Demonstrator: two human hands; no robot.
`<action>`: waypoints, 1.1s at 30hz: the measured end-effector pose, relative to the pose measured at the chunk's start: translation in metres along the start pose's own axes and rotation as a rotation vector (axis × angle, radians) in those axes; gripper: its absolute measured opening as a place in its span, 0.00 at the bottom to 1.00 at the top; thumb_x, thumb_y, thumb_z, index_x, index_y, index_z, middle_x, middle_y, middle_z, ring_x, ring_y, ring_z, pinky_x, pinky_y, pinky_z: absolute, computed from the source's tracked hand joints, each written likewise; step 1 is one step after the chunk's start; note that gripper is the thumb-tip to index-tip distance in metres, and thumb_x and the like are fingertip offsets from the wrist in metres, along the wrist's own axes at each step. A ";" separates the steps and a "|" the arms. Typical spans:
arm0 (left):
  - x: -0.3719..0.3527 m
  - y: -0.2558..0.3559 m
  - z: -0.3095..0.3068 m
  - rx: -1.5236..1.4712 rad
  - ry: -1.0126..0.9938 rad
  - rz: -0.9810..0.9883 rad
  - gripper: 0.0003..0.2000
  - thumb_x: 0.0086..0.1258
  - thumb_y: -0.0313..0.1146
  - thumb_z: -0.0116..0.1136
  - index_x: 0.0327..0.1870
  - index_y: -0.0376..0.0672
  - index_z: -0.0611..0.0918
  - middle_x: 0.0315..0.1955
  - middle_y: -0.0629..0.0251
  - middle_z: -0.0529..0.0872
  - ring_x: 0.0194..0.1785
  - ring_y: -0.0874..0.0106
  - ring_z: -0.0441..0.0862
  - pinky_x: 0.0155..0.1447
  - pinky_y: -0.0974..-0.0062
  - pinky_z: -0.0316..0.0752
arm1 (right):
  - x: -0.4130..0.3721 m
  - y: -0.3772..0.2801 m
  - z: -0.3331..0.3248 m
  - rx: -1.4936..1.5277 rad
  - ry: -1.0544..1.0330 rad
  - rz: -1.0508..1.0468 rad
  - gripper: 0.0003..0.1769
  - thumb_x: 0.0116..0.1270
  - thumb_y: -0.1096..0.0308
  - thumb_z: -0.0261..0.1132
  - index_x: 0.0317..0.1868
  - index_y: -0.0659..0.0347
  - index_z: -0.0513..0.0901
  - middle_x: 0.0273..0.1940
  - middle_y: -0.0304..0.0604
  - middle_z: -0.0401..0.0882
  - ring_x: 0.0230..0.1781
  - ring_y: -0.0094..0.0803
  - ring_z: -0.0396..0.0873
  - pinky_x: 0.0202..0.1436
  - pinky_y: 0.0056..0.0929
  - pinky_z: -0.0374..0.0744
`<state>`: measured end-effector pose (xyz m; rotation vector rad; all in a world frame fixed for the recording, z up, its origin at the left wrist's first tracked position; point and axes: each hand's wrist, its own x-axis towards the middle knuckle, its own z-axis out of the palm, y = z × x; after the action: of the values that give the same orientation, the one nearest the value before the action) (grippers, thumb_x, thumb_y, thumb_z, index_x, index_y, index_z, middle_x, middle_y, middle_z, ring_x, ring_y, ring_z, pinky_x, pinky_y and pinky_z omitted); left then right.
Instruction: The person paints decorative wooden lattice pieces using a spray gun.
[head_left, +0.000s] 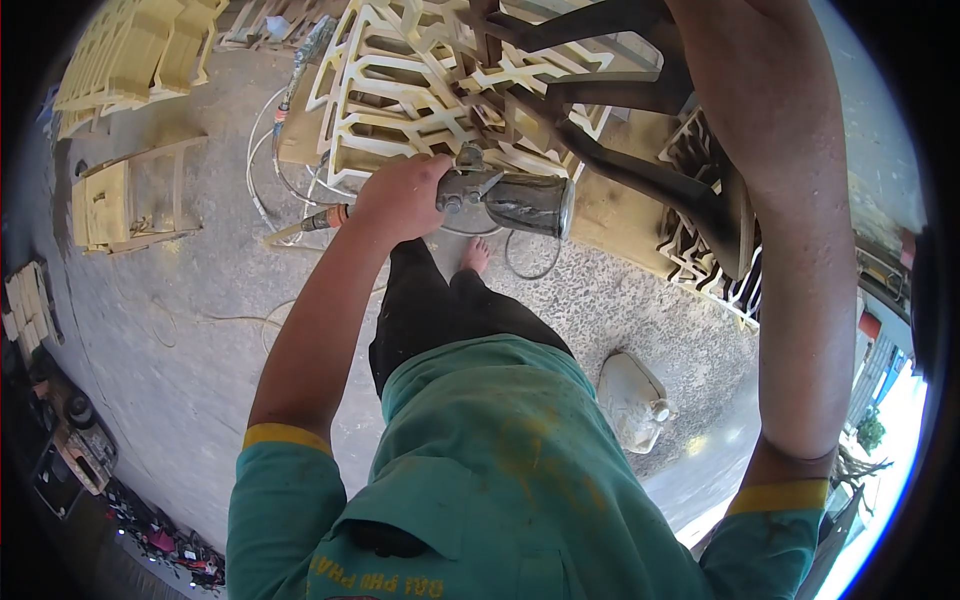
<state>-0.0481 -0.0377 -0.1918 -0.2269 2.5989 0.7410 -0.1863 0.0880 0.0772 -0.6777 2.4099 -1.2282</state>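
Note:
My left hand [398,200] is closed around the grip of a spray gun [465,190]. The gun's dark metal cup [530,204] points to the right, smeared with finish. A hose with an orange fitting [330,217] runs out to the left beneath my wrist. My right forearm [770,120] reaches up past the top edge, so that hand is out of sight. Close beside this forearm is a dark brown angled frame piece [650,170] with several arms, raised over the pale parts. Whether my right hand holds it cannot be seen.
Pale zigzag frame parts [400,110] are stacked ahead, with more at upper left [140,60]. Dark-edged slatted parts [700,190] lie at right. A wooden crate [130,200], looped hoses [262,150] and a whitish container [635,400] are on the floor near my bare foot [476,256].

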 end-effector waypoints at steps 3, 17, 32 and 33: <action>-0.004 0.002 -0.001 -0.002 0.079 -0.023 0.21 0.55 0.28 0.61 0.53 0.45 0.77 0.46 0.55 0.84 0.51 0.55 0.84 0.54 0.58 0.79 | 0.007 0.019 0.003 0.107 -0.018 -0.090 0.24 0.79 0.59 0.53 0.24 0.64 0.76 0.16 0.30 0.66 0.16 0.16 0.63 0.19 0.21 0.64; -0.012 0.015 0.000 0.031 0.134 -0.144 0.22 0.60 0.30 0.58 0.59 0.46 0.76 0.52 0.57 0.83 0.56 0.57 0.83 0.58 0.61 0.79 | -0.001 -0.030 0.038 -0.190 0.353 0.155 0.26 0.76 0.54 0.57 0.43 0.76 0.83 0.33 0.46 0.82 0.35 0.28 0.81 0.44 0.25 0.80; -0.039 0.019 0.001 -0.011 0.162 -0.048 0.21 0.57 0.26 0.59 0.54 0.45 0.76 0.49 0.59 0.81 0.52 0.56 0.83 0.54 0.59 0.80 | 0.014 0.019 0.012 -0.447 0.263 -0.417 0.27 0.77 0.53 0.54 0.49 0.75 0.83 0.40 0.54 0.86 0.38 0.36 0.83 0.50 0.33 0.79; -0.045 0.018 0.002 -0.028 0.185 -0.030 0.21 0.56 0.26 0.60 0.54 0.45 0.76 0.49 0.59 0.81 0.52 0.56 0.83 0.54 0.59 0.80 | 0.020 0.011 0.007 -0.468 0.231 -0.386 0.27 0.77 0.54 0.54 0.49 0.75 0.83 0.40 0.55 0.86 0.37 0.36 0.83 0.49 0.34 0.79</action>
<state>-0.0121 -0.0194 -0.1649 -0.3585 2.7535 0.7790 -0.2026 0.0780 0.0623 -1.2457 2.8915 -0.9053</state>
